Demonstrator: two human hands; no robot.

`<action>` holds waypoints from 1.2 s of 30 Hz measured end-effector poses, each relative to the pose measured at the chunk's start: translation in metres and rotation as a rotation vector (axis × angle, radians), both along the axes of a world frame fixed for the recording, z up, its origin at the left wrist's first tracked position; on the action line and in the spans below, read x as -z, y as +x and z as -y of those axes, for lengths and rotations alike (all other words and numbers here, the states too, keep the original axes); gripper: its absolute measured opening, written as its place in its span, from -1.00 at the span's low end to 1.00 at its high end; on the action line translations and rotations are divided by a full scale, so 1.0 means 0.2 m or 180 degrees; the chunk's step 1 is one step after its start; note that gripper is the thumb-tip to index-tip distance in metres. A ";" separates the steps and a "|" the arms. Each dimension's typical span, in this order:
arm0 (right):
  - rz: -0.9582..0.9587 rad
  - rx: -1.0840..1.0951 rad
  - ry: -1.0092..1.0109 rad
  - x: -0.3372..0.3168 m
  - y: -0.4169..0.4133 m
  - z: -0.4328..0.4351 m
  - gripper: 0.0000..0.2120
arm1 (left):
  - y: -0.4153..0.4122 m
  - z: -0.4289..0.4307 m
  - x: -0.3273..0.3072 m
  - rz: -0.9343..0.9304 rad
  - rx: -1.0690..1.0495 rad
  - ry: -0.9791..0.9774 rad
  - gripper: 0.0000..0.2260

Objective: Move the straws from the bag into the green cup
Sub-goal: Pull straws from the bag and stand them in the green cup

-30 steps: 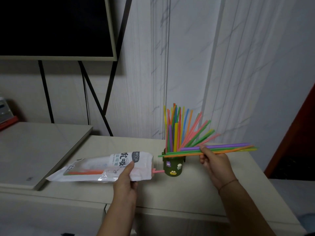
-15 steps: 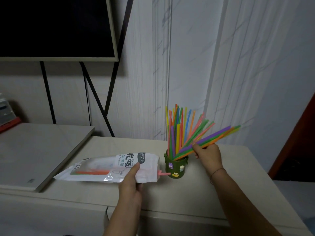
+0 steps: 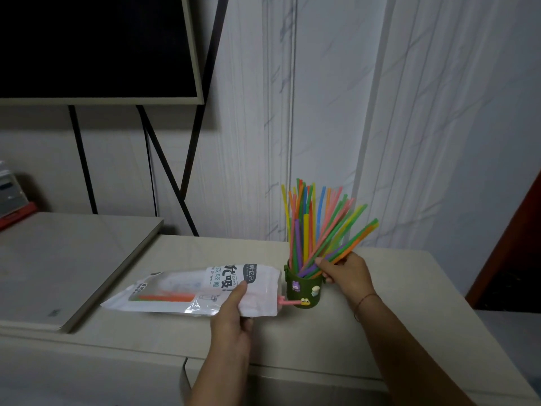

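The right hand (image 3: 347, 273) is gripping straws (image 3: 336, 247) whose lower ends are hiding inside the cup (image 3: 304, 288); the left hand (image 3: 234, 312) is pinching the bag (image 3: 190, 288).

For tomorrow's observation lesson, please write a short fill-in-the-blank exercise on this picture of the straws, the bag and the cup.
1. The right hand holds a bunch of straws whose lower ends sit in the ____ cup.
2. The left hand holds the ____.
3. One ____ straw sticks out of the bag's mouth.

Missing words: green; bag; pink
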State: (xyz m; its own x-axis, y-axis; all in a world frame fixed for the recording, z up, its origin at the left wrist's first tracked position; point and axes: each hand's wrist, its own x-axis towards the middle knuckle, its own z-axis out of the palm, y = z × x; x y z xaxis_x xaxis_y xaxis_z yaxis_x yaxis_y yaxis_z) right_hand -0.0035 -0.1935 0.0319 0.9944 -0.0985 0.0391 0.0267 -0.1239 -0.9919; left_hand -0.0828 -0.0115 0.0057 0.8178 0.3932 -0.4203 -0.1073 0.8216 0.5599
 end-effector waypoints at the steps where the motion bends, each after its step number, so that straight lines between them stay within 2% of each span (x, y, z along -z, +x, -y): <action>1: 0.0037 0.0071 0.0067 0.00 -0.01 0.01 -0.87 | 0.00 0.00 0.00 -0.0012 0.0008 0.0032 -0.68; 5: 0.0240 0.0392 0.0190 0.00 -0.04 0.01 -0.89 | 0.00 0.01 0.01 0.0017 -0.0021 0.0092 -0.56; 9: 0.0263 0.0512 -0.0029 0.00 -0.04 -0.01 -0.90 | 0.00 0.02 0.00 -0.0007 0.0014 0.0021 -0.70; 13: 0.0253 0.0413 -0.0216 0.00 -0.02 -0.01 -0.92 | 0.01 0.03 -0.01 0.0013 -0.0016 -0.0042 -0.73; 19: -0.0058 0.0142 -0.0087 0.00 -0.02 0.00 -0.90 | 0.01 0.04 -0.03 0.0024 0.0008 -0.0027 -0.71; 24: -0.0474 0.0110 -0.0057 0.06 -0.08 0.01 -0.76 | -0.01 0.04 -0.04 0.0131 0.0010 0.0091 -0.62; 29: -0.1047 -0.0044 0.0552 0.07 -0.22 -0.03 -0.77 | -0.02 0.04 -0.05 0.0186 0.0010 0.0260 -0.69; 33: -0.1685 -0.0519 0.1454 0.04 -0.34 -0.14 -0.73 | -0.03 0.07 -0.06 0.0172 -0.0052 0.0643 -0.72; 36: -0.1897 -0.0704 0.1880 0.03 -0.37 -0.20 -0.71 | -0.05 0.08 -0.08 0.0177 -0.0120 0.0954 -0.72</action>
State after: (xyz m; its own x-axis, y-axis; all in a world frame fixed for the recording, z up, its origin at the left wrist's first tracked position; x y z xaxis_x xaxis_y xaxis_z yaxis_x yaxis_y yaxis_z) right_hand -0.0766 -0.1545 0.0256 0.8315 0.2596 -0.4911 -0.5553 0.3624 -0.7485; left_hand -0.0918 -0.0278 0.0218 0.8188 0.5233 -0.2360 -0.1717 0.6156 0.7692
